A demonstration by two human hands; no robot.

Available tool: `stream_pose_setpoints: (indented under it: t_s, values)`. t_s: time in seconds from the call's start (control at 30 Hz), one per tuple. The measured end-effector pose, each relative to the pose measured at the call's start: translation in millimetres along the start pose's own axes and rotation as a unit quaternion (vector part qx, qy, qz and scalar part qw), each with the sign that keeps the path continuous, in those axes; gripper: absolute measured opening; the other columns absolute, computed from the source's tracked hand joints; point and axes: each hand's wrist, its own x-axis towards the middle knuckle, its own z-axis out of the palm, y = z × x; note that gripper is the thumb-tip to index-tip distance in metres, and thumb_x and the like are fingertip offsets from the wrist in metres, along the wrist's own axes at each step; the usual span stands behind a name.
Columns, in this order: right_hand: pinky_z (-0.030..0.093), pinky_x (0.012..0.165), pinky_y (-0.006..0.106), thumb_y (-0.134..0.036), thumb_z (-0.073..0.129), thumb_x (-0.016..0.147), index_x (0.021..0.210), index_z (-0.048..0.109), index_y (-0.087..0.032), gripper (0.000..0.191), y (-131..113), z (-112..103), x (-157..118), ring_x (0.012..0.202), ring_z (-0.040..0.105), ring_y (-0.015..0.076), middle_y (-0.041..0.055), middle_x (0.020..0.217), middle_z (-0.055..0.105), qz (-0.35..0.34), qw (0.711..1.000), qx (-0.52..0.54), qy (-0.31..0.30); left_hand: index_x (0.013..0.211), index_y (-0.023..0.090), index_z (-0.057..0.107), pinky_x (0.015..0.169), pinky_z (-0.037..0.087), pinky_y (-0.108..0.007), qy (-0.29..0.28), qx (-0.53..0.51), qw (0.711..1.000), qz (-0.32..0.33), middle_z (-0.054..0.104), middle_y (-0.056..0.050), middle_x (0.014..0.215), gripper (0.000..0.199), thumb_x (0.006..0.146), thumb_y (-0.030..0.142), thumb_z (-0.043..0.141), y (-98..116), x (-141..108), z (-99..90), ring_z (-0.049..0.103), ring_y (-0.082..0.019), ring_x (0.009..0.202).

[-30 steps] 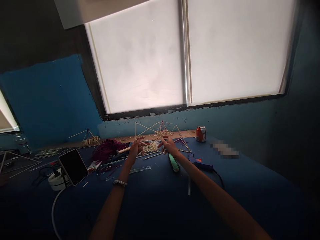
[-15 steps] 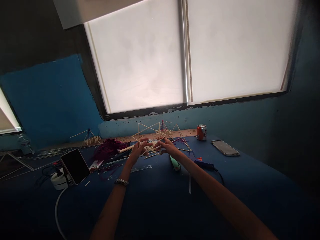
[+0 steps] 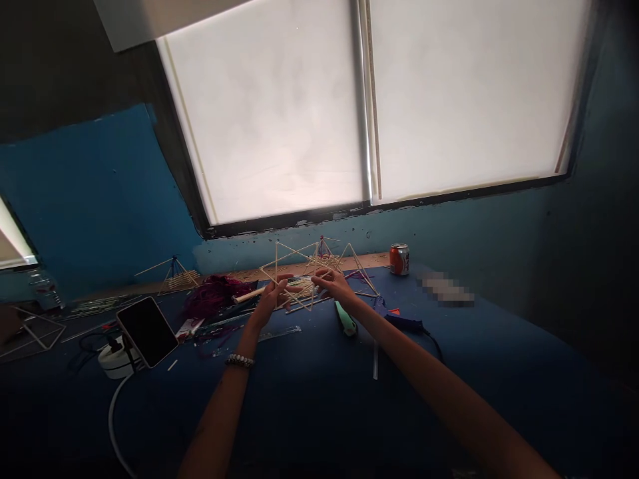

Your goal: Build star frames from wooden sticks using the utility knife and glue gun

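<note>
Stick frame (image 3: 298, 253) is being held at twelve o'clock over the bench (image 3: 314, 399), left hand (image 3: 271, 297) gripping its eight o'clock side, right hand (image 3: 335, 286) its four o'clock; drink can (image 3: 399, 260) is standing at one o'clock.

Two hands (image 3: 271, 299) (image 3: 336, 287), one handheld stick frame (image 3: 299, 252). One drink can (image 3: 399, 259), one glue gun (image 3: 405, 322). One plastic bottle (image 3: 44, 290), one green-handled tool (image 3: 345, 319).

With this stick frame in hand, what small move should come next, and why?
Perhaps turn the stick frame slightly to inspect its corners: the left hand and right hand both hold it, while the glue gun lies on the blue tabletop.
</note>
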Motion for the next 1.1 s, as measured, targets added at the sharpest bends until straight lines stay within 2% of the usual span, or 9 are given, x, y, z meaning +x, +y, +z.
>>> stream_pose_setpoints:
  t_s: [0.07, 0.2, 0.27, 0.43, 0.53, 0.73, 0.93, 1.1]
  values:
    - [0.052, 0.053, 0.022, -0.042, 0.083, 0.074, 0.101, 0.062, -0.018, 0.041, -1, 0, -1, 0.067, 0.065, 0.0144, 0.0027, 0.078, 0.067, 0.004, 1.0, -0.006, 0.022, 0.137, 0.02, 0.052, 0.056, 0.055, -0.032, -0.008, 0.002, 1.0, 0.0, 0.074, -0.016, 0.118, 0.059, 0.092, 0.058, 0.057, 1, -1, 1.0, 0.061, -0.013, 0.05]
    - [0.055, 0.062, 0.024, -0.046, 0.082, 0.074, 0.107, 0.065, -0.019, 0.046, -4, -6, -1, 0.078, 0.068, 0.0156, 0.0076, 0.098, 0.072, -0.031, 0.998, -0.001, 0.06, 0.137, 0.019, 0.052, 0.055, 0.054, -0.031, -0.019, -0.001, 1.0, 0.004, 0.074, -0.015, 0.116, 0.059, 0.092, 0.056, 0.057, 3, -3, 1.6, 0.059, -0.012, 0.049]
    - [0.054, 0.066, 0.025, -0.051, 0.078, 0.077, 0.1, 0.069, -0.018, 0.041, -6, -12, 0, 0.082, 0.069, 0.0164, 0.0081, 0.097, 0.073, -0.051, 0.997, -0.03, 0.041, 0.137, 0.017, 0.052, 0.054, 0.052, -0.029, -0.029, -0.001, 1.0, -0.002, 0.076, -0.015, 0.112, 0.059, 0.093, 0.055, 0.058, 2, -3, 1.4, 0.058, -0.011, 0.048]
    - [0.053, 0.067, 0.026, -0.058, 0.071, 0.081, 0.086, 0.072, -0.016, 0.042, -10, -23, 1, 0.076, 0.069, 0.0169, 0.0069, 0.085, 0.073, -0.073, 0.991, -0.09, -0.069, 0.135, 0.014, 0.053, 0.05, 0.049, -0.027, -0.048, 0.011, 0.999, -0.018, 0.078, -0.015, 0.101, 0.06, 0.092, 0.056, 0.058, 3, -3, 1.3, 0.053, -0.01, 0.044]
    - [0.052, 0.065, 0.025, -0.06, 0.069, 0.082, 0.083, 0.072, -0.016, 0.044, -10, -25, 1, 0.073, 0.067, 0.0152, 0.0071, 0.085, 0.074, -0.081, 0.989, -0.103, -0.075, 0.133, 0.015, 0.054, 0.052, 0.05, -0.028, -0.051, 0.024, 0.998, -0.017, 0.078, -0.014, 0.101, 0.059, 0.092, 0.057, 0.058, 6, -5, 1.3, 0.053, -0.01, 0.044]
    - [0.051, 0.062, 0.024, -0.064, 0.07, 0.078, 0.082, 0.074, -0.017, 0.047, -10, -24, 3, 0.071, 0.067, 0.0155, 0.0074, 0.084, 0.075, -0.074, 0.99, -0.111, -0.041, 0.124, 0.017, 0.059, 0.057, 0.051, -0.027, 0.013, 0.04, 0.999, 0.003, 0.078, -0.011, 0.099, 0.054, 0.089, 0.059, 0.062, 5, -3, -2.1, 0.055, -0.01, 0.049]
    - [0.05, 0.057, 0.023, -0.063, 0.071, 0.078, 0.085, 0.074, -0.017, 0.047, -10, -24, 4, 0.071, 0.07, 0.017, 0.0083, 0.084, 0.076, -0.065, 0.991, -0.113, -0.01, 0.121, 0.019, 0.061, 0.063, 0.056, -0.029, 0.039, 0.021, 0.999, -0.012, 0.074, -0.01, 0.11, 0.055, 0.085, 0.06, 0.066, 1, 0, -5.6, 0.061, -0.011, 0.058]
    - [0.052, 0.057, 0.024, -0.066, 0.07, 0.077, 0.083, 0.074, -0.016, 0.051, -7, -20, 5, 0.071, 0.073, 0.0191, 0.0098, 0.084, 0.076, -0.089, 0.989, -0.119, -0.019, 0.12, 0.02, 0.066, 0.059, 0.054, -0.025, 0.093, 0.039, 0.995, -0.01, 0.067, -0.002, 0.097, 0.057, 0.08, 0.06, 0.07, -1, 2, -5.8, 0.055, -0.006, 0.053]
